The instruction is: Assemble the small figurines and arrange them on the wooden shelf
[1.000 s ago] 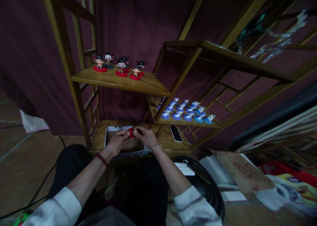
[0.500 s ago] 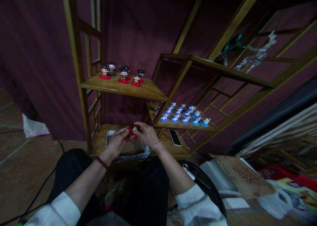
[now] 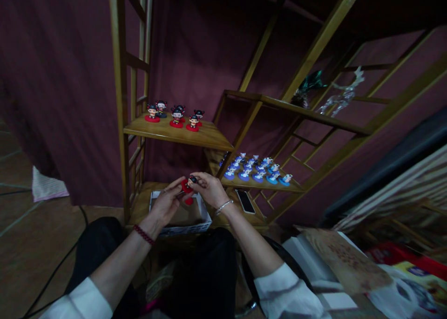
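Observation:
Between both hands is a small figurine (image 3: 191, 181) with black hair and a red round base, tilted over a box. My left hand (image 3: 167, 201) grips it at the red base. The fingers of my right hand (image 3: 209, 188) pinch its head side. Below them, the open white box (image 3: 204, 216) stands on the lowest shelf, and a red piece (image 3: 189, 201) shows just under the figurine. Similar red-based figurines (image 3: 176, 118) stand in a group on the wooden shelf (image 3: 167, 135) above.
Purple and blue figurines (image 3: 259, 175) fill the shelf to the right. A phone (image 3: 245, 201) lies on the bottom board. Higher up stands a clear deer ornament (image 3: 340, 97). Wooden posts (image 3: 120, 100) frame the shelves. Boxes and bags (image 3: 342, 258) are piled at right.
The camera view has shifted a little, so the shelves appear lower and the box shows more. Both hands still hold the figurine in nearly the same place.

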